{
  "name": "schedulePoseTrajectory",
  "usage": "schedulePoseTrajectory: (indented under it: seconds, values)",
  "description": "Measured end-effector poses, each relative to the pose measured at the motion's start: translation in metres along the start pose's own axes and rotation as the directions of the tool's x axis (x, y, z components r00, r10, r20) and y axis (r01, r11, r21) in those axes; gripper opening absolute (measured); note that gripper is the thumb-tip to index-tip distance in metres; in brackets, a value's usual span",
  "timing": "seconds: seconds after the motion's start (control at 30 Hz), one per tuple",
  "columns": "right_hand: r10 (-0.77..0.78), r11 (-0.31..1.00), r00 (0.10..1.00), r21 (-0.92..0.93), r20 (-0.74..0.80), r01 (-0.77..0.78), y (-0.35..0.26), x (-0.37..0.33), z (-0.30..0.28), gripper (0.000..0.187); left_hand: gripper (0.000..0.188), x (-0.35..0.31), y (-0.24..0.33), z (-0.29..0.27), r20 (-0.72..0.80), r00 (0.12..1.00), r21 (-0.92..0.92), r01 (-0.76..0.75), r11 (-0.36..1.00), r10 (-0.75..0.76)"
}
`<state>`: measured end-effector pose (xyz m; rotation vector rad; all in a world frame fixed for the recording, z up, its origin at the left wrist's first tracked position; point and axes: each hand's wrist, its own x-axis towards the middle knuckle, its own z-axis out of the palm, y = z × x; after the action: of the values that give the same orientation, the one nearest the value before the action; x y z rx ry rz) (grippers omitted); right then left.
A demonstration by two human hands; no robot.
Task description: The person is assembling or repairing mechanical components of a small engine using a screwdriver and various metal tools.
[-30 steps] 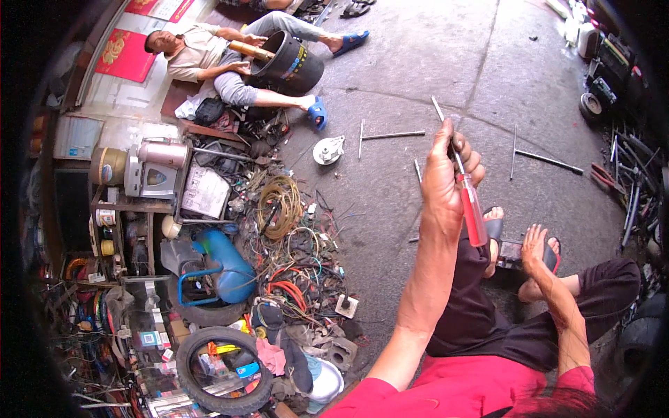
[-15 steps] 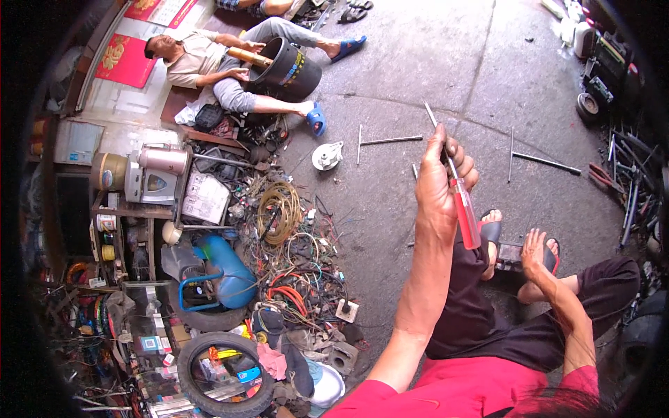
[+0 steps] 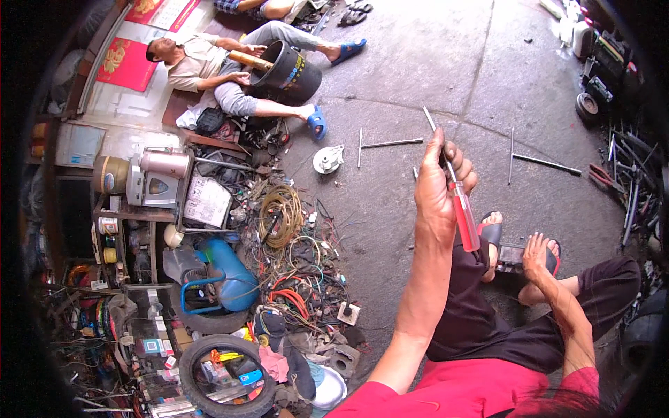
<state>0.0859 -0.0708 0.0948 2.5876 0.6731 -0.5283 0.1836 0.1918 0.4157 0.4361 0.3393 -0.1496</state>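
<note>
Left hand and translucent red-handled, steel-shafted screwdriver shifted slightly left and lower, right of frame centre. Thin silvery metal rod beside them shows less. Whole scene slid down slightly, so partly head motion, probably.

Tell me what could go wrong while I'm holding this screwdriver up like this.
Your left hand grips the screwdriver by its metal shaft instead of the red handle, so it might slip.
If it dropped, it could hit the bare toes showing in your open sandals.
The T-shaped tools lying on the ground could trip anyone walking past.
</note>
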Motion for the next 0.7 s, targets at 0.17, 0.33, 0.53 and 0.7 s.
schedulePoseTrajectory:
  seconds: [0.17, 0.33, 0.53, 0.7]
  values:
    - [-0.053, 0.982, 0.997, 0.178, -0.062, 0.064, 0.003, -0.002, 0.012, 0.044, 0.038, 0.0, -0.002, 0.001, 0.006, 1.0, 0.012, 0.0, 1.0, 0.0]
    - [0.116, 0.971, 0.993, 0.215, -0.025, -0.108, 0.003, 0.011, 0.01, 0.042, 0.037, -0.009, 0.015, -0.004, -0.163, 0.919, -0.091, -0.376, 0.922, 0.359]
    - [0.009, 0.999, 0.989, 0.053, -0.149, -0.001, -0.005, 0.004, 0.024, 0.044, 0.037, -0.014, 0.019, 0.002, -0.307, 0.755, 0.188, -0.548, 0.815, 0.579]
    - [0.163, 0.979, 0.973, 0.148, -0.165, -0.139, 0.006, 0.006, 0.022, 0.043, 0.038, 0.001, 0.0, -0.004, 0.014, 0.997, -0.146, 0.082, 0.986, -0.081]
